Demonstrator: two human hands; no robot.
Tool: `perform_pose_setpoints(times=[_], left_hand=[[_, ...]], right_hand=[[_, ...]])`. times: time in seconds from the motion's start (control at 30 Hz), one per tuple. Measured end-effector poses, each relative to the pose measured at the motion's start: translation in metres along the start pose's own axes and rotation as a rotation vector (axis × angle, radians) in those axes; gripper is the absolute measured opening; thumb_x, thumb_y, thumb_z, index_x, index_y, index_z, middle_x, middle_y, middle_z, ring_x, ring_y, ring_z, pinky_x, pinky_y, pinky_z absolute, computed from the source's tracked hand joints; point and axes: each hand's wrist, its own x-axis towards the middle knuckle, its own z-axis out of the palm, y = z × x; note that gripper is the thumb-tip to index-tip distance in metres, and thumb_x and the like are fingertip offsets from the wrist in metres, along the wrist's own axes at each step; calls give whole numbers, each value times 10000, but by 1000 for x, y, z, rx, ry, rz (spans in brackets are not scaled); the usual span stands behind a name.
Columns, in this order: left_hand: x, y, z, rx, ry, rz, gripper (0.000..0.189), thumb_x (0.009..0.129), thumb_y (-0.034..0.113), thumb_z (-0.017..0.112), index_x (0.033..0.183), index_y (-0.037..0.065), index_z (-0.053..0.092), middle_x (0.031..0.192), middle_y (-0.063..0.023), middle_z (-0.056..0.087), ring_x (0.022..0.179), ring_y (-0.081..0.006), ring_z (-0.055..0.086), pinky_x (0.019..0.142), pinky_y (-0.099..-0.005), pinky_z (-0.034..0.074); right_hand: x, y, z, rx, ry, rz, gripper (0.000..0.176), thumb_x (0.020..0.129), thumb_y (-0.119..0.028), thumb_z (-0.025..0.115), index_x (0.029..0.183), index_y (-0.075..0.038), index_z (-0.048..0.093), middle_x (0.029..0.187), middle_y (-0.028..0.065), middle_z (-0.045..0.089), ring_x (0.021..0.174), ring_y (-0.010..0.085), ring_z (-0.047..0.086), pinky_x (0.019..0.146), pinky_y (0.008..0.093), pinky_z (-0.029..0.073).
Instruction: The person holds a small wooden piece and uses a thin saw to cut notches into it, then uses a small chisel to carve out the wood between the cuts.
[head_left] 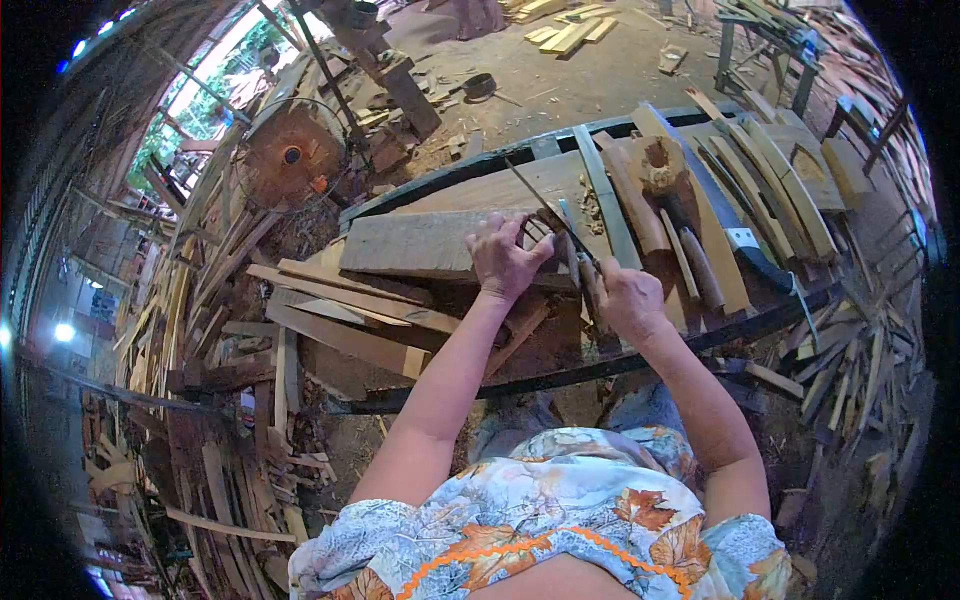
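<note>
Tool in right hand, left hand beside it

Thin dark tool [552, 212] was in the right hand [633, 300], which was closed around its near end. The shaft slanted away to the upper left, over the surface [560, 380]. Left hand [505, 255] was at the right end of a wide grey board [410, 243], fingers bent, thumb out toward the tool. Couldn't tell if it gripped anything; the spot between thumb and fingers was too small to read.

Right of the tool, a grey-green slat [608, 200] lay across the surface. Next to it were a rounded length of wood [637, 205] and a piece with a hollowed end [660, 170]. Further right, a saw [705, 185] lay with its dark handle [768, 270] toward the person. Narrow strips [780, 185] lay beyond the saw. Loose offcuts [350, 335] sat at the left, near the wide board. Round disc [290, 155] stood past the surface's far left end.
</note>
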Motion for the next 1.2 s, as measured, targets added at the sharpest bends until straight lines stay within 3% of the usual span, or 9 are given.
perform_pose_setpoints(times=[0.3,0.6,0.77,0.9,1.0,1.1,1.2], left_hand=[[-1,3,-4,-3,-40,-34,549,671,570,620,1013,143,664,947,-86,579,961,-265,537,851,-443,345],[0,2,-6,-12,-11,-6,535,672,583,628,1023,182,668,885,-60,555,908,-257,523,823,-431,347],[-1,2,-7,13,-43,-23,542,674,568,639,1054,181,650,914,-58,569,953,-258,509,828,-430,347],[0,5,-10,-4,-23,-35,519,664,565,638,977,152,658,915,-74,558,931,-268,513,813,-432,345],[-1,3,-9,16,-55,-37,511,672,562,634,983,158,658,924,-68,557,938,-263,515,807,-434,345],[-3,0,-3,-35,64,13,503,673,563,632,971,157,655,918,-69,554,942,-264,516,801,-434,343],[-3,3,-9,-22,18,-25,491,668,551,637,958,156,656,915,-74,555,948,-268,515,803,-439,341]], right_hand=[[-3,-6,-9,18,-36,44,143,855,-184,522,849,-45,554,712,192,638,701,373,642,629,466,500],[-91,11,-47,31,-65,81,106,847,-158,568,883,-68,525,661,193,606,622,381,618,564,474,477],[-31,-2,-39,-17,-41,15,141,845,-184,539,878,-48,549,681,195,616,671,386,622,607,484,476],[40,-13,-1,-50,-52,-23,175,846,-197,530,866,-26,557,746,224,636,719,396,632,628,483,491],[50,-13,17,-60,-19,4,178,847,-206,525,880,-35,566,741,216,638,715,396,631,623,484,490],[15,-18,-11,-7,-14,23,159,844,-189,533,913,-49,563,731,208,639,709,388,633,611,480,489],[-44,-1,-30,-12,-49,0,147,842,-161,552,953,-66,551,701,196,629,666,378,631,584,469,485]])
